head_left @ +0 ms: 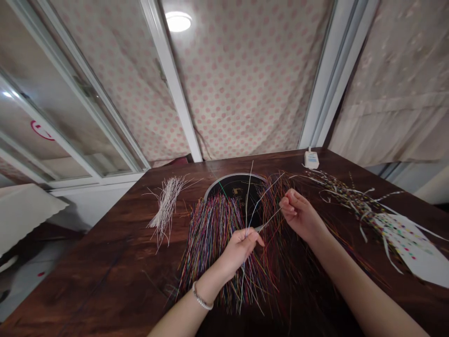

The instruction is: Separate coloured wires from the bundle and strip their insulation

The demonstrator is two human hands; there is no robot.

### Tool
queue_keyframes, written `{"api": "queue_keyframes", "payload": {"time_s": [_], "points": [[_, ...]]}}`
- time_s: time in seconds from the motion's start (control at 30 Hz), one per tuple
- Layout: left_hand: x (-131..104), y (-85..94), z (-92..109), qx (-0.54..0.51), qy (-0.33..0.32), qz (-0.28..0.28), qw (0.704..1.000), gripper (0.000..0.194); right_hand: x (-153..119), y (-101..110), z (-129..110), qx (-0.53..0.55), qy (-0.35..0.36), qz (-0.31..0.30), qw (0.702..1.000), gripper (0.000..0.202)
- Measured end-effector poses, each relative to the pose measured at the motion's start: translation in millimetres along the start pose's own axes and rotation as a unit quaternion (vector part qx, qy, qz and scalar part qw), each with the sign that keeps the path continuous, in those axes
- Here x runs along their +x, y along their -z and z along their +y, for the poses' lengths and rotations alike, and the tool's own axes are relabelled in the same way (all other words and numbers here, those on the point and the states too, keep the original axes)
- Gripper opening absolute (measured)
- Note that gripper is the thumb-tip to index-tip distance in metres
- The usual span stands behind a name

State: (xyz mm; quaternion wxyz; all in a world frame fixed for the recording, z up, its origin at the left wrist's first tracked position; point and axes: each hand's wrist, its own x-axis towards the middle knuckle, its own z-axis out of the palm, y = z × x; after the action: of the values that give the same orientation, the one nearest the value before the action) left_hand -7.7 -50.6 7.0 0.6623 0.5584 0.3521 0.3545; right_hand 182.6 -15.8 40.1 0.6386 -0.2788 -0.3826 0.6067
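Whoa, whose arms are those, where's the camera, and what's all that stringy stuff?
No machine here: they're a person's two bare hands. The one picture comes from a camera worn on that person's head, looking forward and down. The left hand holds a few thin strands, and the right hand pinches a pale strand that runs between both hands. On the brown table lie colourful strands, white strands and, towards the right, dotted strips. What they're made of, I can't tell.
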Motion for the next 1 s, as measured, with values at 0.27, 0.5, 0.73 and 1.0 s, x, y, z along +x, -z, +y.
{"api": "queue_keyframes", "payload": {"time_s": [0.27,0.5,0.73,1.0], "points": [[-2.7,-5.0,2.8,0.009,0.011,-0.014,1.0,0.041,2.8,18.7,-32.1,0.077,0.102,0.028,0.991,0.014],[0.1,-1.0,-2.5,-0.032,0.014,0.048,0.998,0.043,6.0,20.5,-19.1,-0.053,0.015,0.058,0.997,0.024],[-0.4,-3.7,1.4,0.001,-0.002,0.051,0.999,0.04,-19.4,-31.4,23.8,-0.227,-0.086,-0.133,0.961,0.037],[-8.4,-9.5,8.3,0.043,0.007,-0.023,0.999,0.041,-19.2,-29.4,29.7,-0.236,-0.073,-0.097,0.964,0.027]]}}
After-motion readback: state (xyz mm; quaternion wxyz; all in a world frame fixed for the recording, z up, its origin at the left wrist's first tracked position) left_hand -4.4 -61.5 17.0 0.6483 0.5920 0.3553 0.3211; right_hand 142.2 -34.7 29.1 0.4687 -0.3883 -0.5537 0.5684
